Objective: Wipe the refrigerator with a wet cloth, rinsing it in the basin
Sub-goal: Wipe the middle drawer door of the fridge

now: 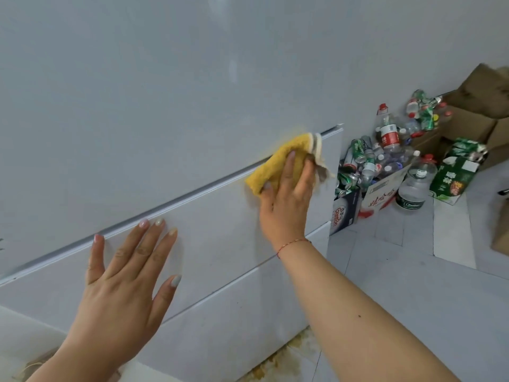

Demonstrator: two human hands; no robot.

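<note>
Refrigerator: the pale grey refrigerator [165, 106] fills the view; a seam [192, 193] between the upper door and the drawer below runs across it, rising to the right.
Cloth: the yellow cloth [275, 166] lies flat on that seam, near the right edge of the front; a grey-white border is bunched at its upper right.
Right hand: the right hand [289, 199] presses the cloth to the panel; its fingers spread over the cloth and the far ones curl round the bunched end, so it grips the cloth.
Left hand: the left hand [129, 271] rests flat on the drawer front, fingers straight and apart; it holds nothing and looks to be bracing.
Step in hand: wiping along the seam, I judge; best done with even pressure, a folded edge worked into the groove, strokes overlapping.
Basin: not in sight; rinsing will mean turning away.
Nearby: boxes of empty bottles and cans [385, 155] stand on the tiled floor beside the refrigerator; yellowish stains [289, 359] mark the floor at its foot.
</note>
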